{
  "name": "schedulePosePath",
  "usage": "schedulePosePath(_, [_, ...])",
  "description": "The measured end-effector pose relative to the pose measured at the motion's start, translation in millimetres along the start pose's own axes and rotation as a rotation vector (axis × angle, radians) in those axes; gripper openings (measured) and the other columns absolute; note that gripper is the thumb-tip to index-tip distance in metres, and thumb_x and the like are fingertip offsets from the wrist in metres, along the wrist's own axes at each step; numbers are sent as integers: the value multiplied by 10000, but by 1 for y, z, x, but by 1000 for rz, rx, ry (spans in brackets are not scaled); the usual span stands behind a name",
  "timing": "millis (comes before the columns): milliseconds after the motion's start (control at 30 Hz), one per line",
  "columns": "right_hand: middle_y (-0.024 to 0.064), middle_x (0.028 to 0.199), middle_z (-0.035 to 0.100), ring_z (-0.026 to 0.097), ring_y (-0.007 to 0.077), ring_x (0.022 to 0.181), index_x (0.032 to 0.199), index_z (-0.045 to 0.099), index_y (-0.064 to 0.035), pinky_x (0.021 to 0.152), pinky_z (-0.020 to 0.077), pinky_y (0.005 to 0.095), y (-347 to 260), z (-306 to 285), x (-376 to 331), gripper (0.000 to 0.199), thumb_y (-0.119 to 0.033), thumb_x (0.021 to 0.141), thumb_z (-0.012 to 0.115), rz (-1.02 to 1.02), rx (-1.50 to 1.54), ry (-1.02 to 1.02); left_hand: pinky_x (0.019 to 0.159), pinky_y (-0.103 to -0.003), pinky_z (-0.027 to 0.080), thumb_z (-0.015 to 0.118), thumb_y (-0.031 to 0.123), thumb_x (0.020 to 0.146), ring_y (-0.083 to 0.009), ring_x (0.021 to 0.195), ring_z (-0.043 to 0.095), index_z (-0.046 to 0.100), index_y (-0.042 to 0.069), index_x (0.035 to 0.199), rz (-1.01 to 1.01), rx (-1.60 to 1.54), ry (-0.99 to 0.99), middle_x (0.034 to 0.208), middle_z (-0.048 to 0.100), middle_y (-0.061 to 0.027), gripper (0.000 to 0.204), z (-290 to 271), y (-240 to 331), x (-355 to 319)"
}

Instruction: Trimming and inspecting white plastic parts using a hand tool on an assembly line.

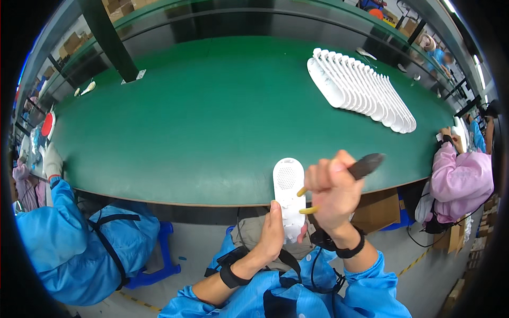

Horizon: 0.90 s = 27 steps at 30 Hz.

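My left hand [271, 233] is closed around the lower part of a long white plastic housing [288, 183], rounded at the top with a grid of small holes. The housing stands tilted at the table's front edge, its inner side facing me. Raised just right of it, my right hand [336, 185] is closed on a tool that looks like pliers. Two yellow arms [308, 210] of the tool stick out toward the housing, and a dark blurred end [367, 166] points away to the right. Whether the yellow arms touch the housing, I cannot tell.
On the green table [201, 122], a slanted row of several similar white housings [360, 90] stands at the back right. A dark post [108, 40] rises at the back left. One blue-sleeved person [79, 238] sits left; one in pink [461, 180] works right. A cardboard box [379, 209] stands below the edge.
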State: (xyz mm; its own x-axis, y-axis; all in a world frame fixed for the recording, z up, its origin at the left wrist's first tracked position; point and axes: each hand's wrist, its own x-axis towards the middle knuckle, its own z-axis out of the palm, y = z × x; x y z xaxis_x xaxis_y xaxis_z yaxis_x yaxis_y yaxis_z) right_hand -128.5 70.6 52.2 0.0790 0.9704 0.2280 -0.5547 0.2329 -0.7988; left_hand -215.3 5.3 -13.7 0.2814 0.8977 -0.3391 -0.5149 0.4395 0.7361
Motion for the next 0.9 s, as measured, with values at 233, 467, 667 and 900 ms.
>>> schedulePosePath(233, [-24,467,218,180,81,426,649,259,-113,412,173,272,1,2,-6,283,-154,849,456,-59,-11,-20,467,-272,456,78,493,926,-170,524,543,447,15,1058,-6,1,-1,719,562,-96,619,-2,2,0])
schedulePosePath(467, [-15,492,269,235,75,449,640,266,-91,430,215,262,3,5,-8,274,-114,856,433,-12,-179,-159,444,-254,438,91,433,945,-141,488,523,528,5,876,-16,-40,45,638,556,-70,615,1,5,1])
schedulePosePath(667, [-4,523,370,316,68,488,673,363,-51,448,291,250,6,-2,-11,209,-101,866,426,-48,-244,-179,443,-259,444,92,442,942,-159,496,532,487,22,961,9,-16,36,686,559,-84,576,1,7,0])
schedulePosePath(900, [20,498,391,333,104,451,625,341,-43,415,282,276,8,-1,-17,256,-108,853,439,-187,-24,-209,436,-238,428,92,427,947,-138,475,520,531,1,882,9,6,123,643,557,-76,614,6,11,-2])
